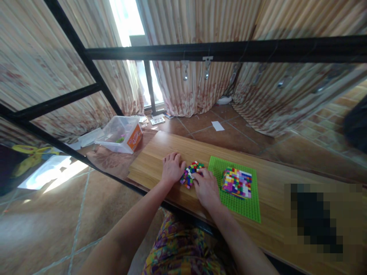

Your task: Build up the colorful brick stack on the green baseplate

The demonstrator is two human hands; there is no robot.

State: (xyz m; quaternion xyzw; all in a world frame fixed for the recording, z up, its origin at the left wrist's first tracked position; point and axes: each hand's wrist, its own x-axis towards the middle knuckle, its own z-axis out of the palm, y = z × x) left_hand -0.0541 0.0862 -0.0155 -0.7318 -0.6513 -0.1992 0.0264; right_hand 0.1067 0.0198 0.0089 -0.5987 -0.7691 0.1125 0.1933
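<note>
Now, left of the green baseplate (243, 209), picking through loose bricks (188, 177) looks underway: left hand (172, 169) loosely spread, apparently empty; right hand (207, 188) curled, grip unclear; next move wants a fine pinch.

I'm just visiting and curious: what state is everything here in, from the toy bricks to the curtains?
Loose toy bricks: heaped, unassembled
Multicoloured brick block: built up, on the baseplate
Green studded baseplate: flat, partly covered
Left hand: palm down, beside the heap
Right hand: fingers at the heap; grip unclear
Clear plastic box: open-topped, something green inside
Curtains: mostly drawn, bright gap between them
</note>
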